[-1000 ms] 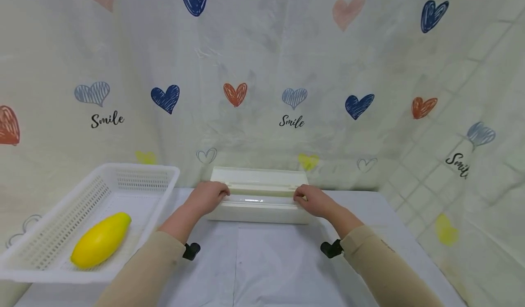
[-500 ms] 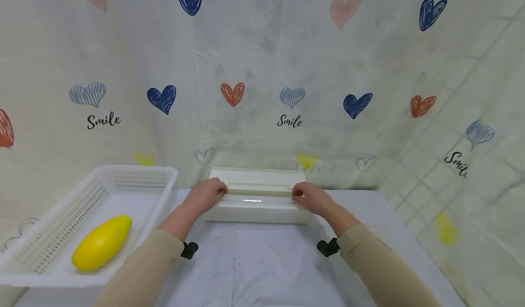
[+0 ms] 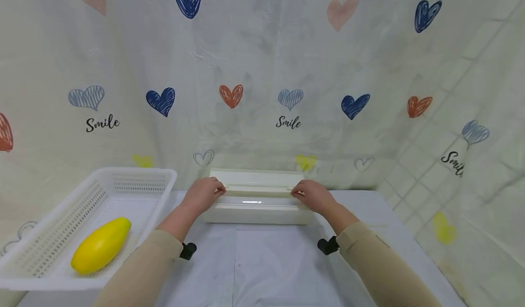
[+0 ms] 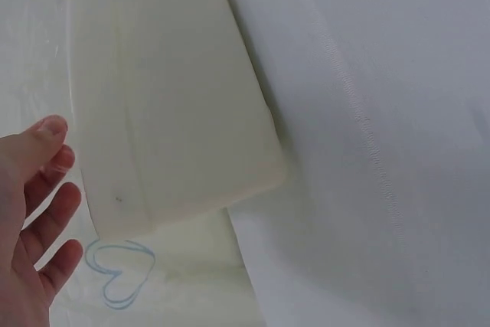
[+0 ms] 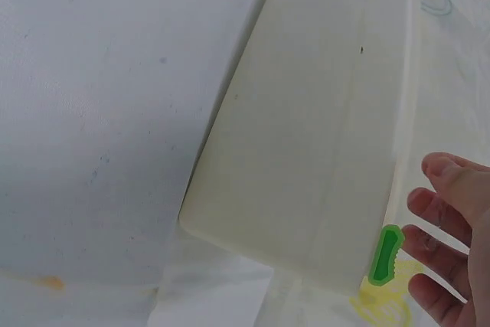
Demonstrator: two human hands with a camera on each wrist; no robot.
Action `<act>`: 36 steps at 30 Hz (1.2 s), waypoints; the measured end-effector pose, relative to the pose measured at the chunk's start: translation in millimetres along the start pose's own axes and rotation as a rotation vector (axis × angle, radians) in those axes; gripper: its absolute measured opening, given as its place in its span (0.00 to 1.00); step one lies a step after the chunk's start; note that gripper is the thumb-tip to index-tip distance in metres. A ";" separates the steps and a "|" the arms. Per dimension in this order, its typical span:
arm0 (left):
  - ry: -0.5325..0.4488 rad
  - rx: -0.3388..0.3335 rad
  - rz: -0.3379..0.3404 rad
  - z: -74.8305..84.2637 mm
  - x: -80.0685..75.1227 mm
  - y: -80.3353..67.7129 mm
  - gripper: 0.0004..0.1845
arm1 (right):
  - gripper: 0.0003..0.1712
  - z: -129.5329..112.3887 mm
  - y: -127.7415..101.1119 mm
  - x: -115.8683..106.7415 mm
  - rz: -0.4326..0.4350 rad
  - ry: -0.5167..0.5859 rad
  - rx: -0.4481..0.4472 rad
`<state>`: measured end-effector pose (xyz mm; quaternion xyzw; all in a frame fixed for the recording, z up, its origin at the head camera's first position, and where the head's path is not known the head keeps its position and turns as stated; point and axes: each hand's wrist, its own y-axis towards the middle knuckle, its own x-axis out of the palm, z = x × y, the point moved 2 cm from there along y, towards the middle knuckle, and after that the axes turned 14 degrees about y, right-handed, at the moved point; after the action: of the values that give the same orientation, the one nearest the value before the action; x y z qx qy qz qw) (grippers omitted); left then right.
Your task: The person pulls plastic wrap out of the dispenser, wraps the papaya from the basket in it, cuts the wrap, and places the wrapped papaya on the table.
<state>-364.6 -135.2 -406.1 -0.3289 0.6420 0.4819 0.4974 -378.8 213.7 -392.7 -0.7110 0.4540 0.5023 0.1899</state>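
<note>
A long white cling film dispenser box [image 3: 256, 215] stands on the table against the curtain, its lid [image 3: 256, 177] raised at the back. Shiny clear cling film [image 3: 251, 202] shows across its top between the hands. At the left end, my left hand [image 3: 202, 195] pinches the film's edge between thumb and forefinger. My right hand [image 3: 315, 196] does likewise at the right end, fingers curled. In the right wrist view a green slide cutter [image 5: 386, 255] sits on the box's edge beside the fingertips. The left wrist view shows the box's plain side [image 4: 172, 105] beside the left fingers.
A white perforated plastic basket [image 3: 141, 227] stands at the left with a yellow papaya-shaped fruit [image 3: 101, 246] inside. White cloth covers the table [image 3: 270, 266]. Behind it hangs a curtain [image 3: 254, 61] printed with hearts, close to the back of the box.
The head view has shifted slightly. Both hands stay at the ends of the dispenser box, with hardly any movement relative to it.
</note>
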 end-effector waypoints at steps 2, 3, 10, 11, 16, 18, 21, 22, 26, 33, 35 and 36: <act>-0.005 -0.006 0.001 -1.0 -1.0 -0.2 0.05 | 0.08 0.4 -0.7 -1.1 0.002 -0.004 0.023; -0.014 -0.012 0.000 -1.6 -1.9 -0.3 0.05 | 0.09 0.3 -0.8 -1.9 0.004 -0.003 0.033; -0.016 -0.012 0.011 -3.6 -10.5 -0.8 0.06 | 0.12 -2.3 -2.8 -8.4 0.021 -0.001 0.079; -0.012 -0.001 0.013 -3.1 -11.7 -0.7 0.06 | 0.12 -2.6 -3.5 -9.5 0.028 -0.002 0.083; 0.015 0.076 0.030 0.9 -18.7 -1.6 0.09 | 0.12 -2.7 -6.1 -14.4 0.059 0.010 0.075; 0.035 0.093 0.043 1.2 -20.9 -3.3 0.09 | 0.11 -2.3 -5.5 -15.4 0.063 0.020 0.065; 0.076 0.098 0.064 -0.3 -23.3 -6.9 0.07 | 0.11 -3.9 -5.0 -16.9 0.055 0.027 0.054; 0.089 0.094 0.074 -1.1 -24.1 -8.2 0.06 | 0.12 -4.6 -4.6 -17.4 0.051 0.027 0.048; 0.100 0.066 0.106 -3.4 -29.4 -10.5 0.05 | 0.12 -9.4 -5.2 -21.7 0.065 0.031 0.020; 0.019 0.042 0.088 -2.5 -37.1 -7.6 0.07 | 0.12 -12.5 -8.9 -29.4 0.064 0.033 -0.003; -0.039 0.029 0.060 -2.1 -37.5 -6.4 0.07 | 0.12 -14.4 -10.6 -32.2 0.049 0.053 0.007; -0.075 0.020 0.040 -2.0 -37.5 -5.6 0.08 | 0.12 -15.0 -10.9 -33.4 0.039 0.064 0.011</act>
<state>-349.4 -141.0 -371.8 -0.2929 0.6341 0.4974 0.5146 -364.4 223.7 -358.7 -0.7169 0.4761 0.4804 0.1693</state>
